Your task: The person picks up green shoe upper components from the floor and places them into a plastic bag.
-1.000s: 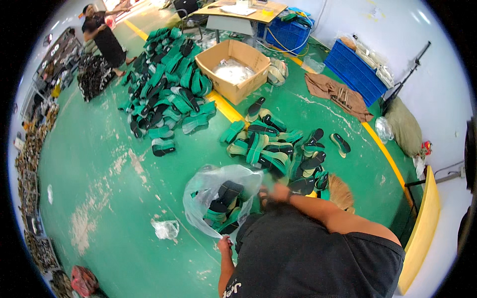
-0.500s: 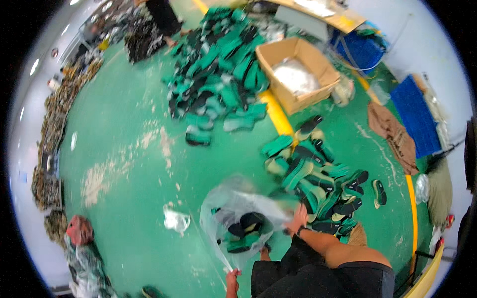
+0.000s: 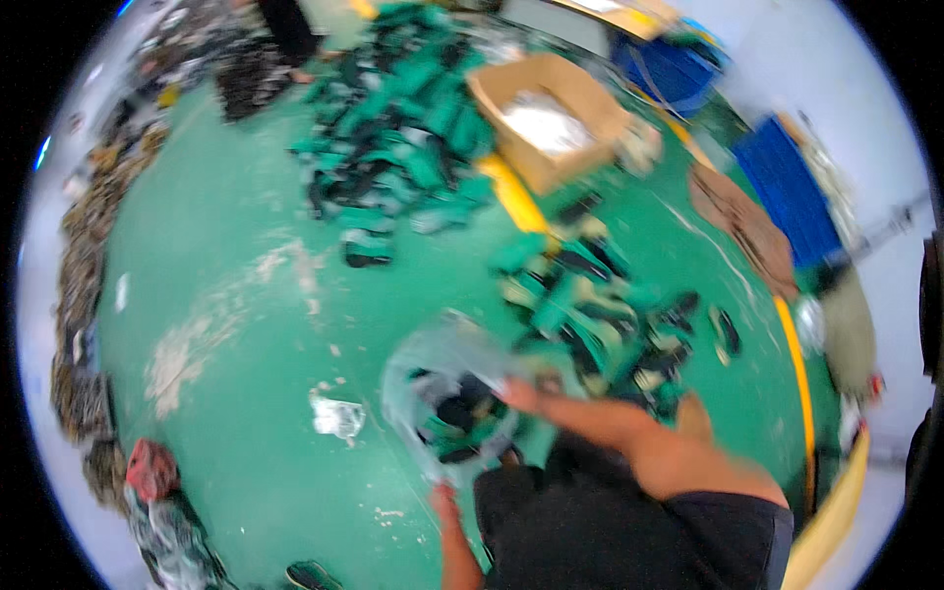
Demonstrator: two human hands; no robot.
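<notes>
A clear plastic bag [image 3: 401, 383] stands mouth up in front of me, with several black and green shoe insoles [image 3: 470, 408] inside. My left hand [image 3: 444, 500] is closed on the near edge of its mouth. At the right edge, my right hand [image 3: 521, 395] grips the rim, its fingers smeared by motion. Just right of the bag, a heap of green, black and cream insoles [image 3: 600, 320] lies on the floor.
A bigger heap of green and black pieces [image 3: 403, 138] lies farther off, beside an open cardboard box [image 3: 551, 162] with white contents. Blue crates [image 3: 787, 197] and brown cloth [image 3: 742, 221] line the right. White scrap plastic [image 3: 337, 418] lies left of the bag. Someone in dark clothing [image 3: 287, 29] is at the back.
The bag's mouth has drawn in and looks rounder. My right hand has moved left along with the rim. The whole view has shifted slightly, and the picture is more blurred.
</notes>
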